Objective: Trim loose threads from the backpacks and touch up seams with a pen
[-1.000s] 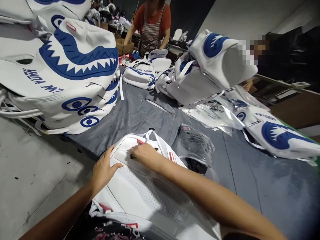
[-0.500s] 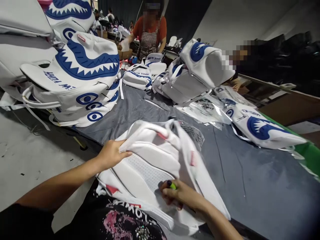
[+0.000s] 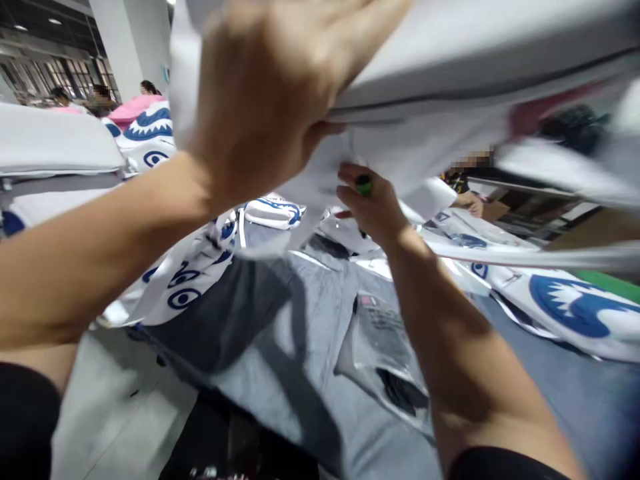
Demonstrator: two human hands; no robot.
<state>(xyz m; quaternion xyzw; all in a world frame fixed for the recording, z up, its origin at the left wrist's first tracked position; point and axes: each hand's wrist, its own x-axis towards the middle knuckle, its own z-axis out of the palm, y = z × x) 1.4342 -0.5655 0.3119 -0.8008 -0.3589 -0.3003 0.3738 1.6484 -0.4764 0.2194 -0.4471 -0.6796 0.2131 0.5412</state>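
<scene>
White bag point(image 3: 450, 60) is lying at three o'clock from the nearer left hand point(image 3: 270, 87), long axis seemingly nine-to-three; blurred left fingers are apparently pinching it; right hand point(image 3: 374, 208) is gripping green-ended tool point(image 3: 364, 185).

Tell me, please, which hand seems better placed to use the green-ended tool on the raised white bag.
Probably the right hand: it holds the green-ended tool close to the white bag. The left hand, higher in view and blurred, seems occupied with holding the bag up.
</scene>
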